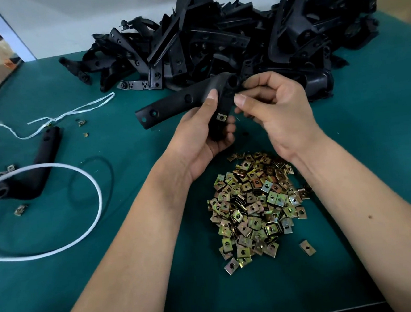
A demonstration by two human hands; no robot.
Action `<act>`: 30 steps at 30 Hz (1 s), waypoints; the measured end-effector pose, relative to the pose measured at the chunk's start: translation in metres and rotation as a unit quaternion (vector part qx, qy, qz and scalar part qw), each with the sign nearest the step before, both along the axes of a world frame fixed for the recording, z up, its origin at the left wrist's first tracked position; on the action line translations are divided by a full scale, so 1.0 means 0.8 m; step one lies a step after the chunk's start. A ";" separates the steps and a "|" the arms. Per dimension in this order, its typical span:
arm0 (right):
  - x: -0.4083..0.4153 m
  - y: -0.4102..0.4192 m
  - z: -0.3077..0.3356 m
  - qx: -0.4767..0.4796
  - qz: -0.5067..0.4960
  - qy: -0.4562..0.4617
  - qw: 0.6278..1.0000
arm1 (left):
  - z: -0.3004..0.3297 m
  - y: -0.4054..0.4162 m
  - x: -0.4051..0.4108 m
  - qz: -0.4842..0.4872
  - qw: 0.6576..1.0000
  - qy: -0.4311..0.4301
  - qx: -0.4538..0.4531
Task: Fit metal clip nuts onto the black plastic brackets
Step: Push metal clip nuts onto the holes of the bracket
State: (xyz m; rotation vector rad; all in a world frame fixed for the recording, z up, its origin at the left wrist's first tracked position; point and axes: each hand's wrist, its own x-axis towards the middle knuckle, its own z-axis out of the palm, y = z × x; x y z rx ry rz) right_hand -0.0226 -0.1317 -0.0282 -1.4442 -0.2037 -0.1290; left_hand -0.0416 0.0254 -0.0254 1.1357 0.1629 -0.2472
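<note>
- On the far left of the green bench mat (pixel 125 147) lie a loop of white cord (pixel 98 189), a frayed white string (pixel 73 112), and a finished-looking black bracket (pixel 44 153) with a few stray clips beside it.
- The left hand (pixel 205 133) wraps fingers and thumb round the lower leg of an L-shaped black plastic bracket (pixel 178 101), whose long arm juts left, matte and smooth, pierced by round holes.
- One metal clip nut (pixel 220 116) already sits on that lower leg, just above the left palm.
- The right hand (pixel 272 106) is curled at the bracket's elbow, thumb and forefinger pinched close; a glint at the fingertips may be another clip, but I cannot tell for sure.
- Judged step: mid-fitting on this bracket, one clip on, a second spot being addressed near the bend.
- The next move likely calls for aligning a clip's open mouth with the bracket edge and pushing until its hole meets the bracket's hole.
- Near the body, between the forearms, lies a heap of clip nuts (pixel 255 206): small, flat, squarish, yellow-zinc, iridescent, each holed.
- Behind the hands, reaching right, sprawls a pile of unfitted brackets (pixel 239 37), tangled and glossy-black.
</note>
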 end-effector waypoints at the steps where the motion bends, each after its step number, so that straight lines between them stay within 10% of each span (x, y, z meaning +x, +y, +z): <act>1: 0.000 -0.001 0.001 0.002 0.000 -0.004 1.000 | 0.000 -0.001 -0.001 -0.003 1.000 0.001 0.002; 30: -0.001 0.005 -0.002 0.009 -0.006 -0.024 1.000 | 0.003 -0.008 -0.003 0.071 0.996 0.017 -0.048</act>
